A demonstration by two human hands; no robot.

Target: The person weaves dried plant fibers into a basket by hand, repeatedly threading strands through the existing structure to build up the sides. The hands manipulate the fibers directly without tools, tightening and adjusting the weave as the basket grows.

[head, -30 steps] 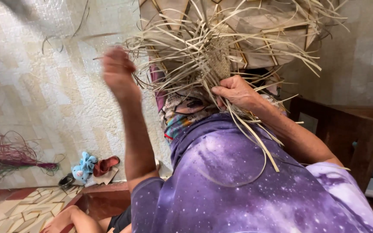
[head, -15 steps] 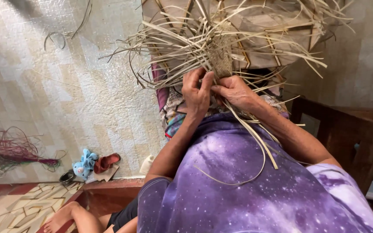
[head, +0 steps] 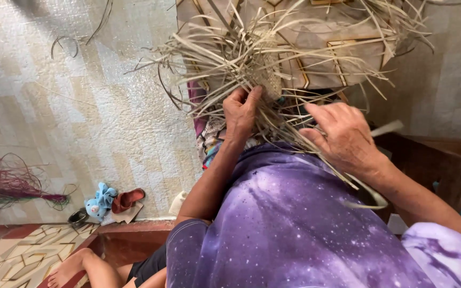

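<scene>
- Your left hand [head: 242, 111] is closed around pale dry straw strips [head: 273, 64], just below the woven part.
- Your right hand [head: 345, 136] rests open on the strips, fingers spread.

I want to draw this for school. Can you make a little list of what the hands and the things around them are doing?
left hand: pinching pale straw strips at the woven part
right hand: fingers spread, resting on loose strips
woven piece: small tight patch with many loose straw strips fanning out
clothing: purple starry fabric
floor: pale tiles
on the floor: blue soft toy, red sandal, bundle of purple strands
lower left: another person's bare foot
</scene>
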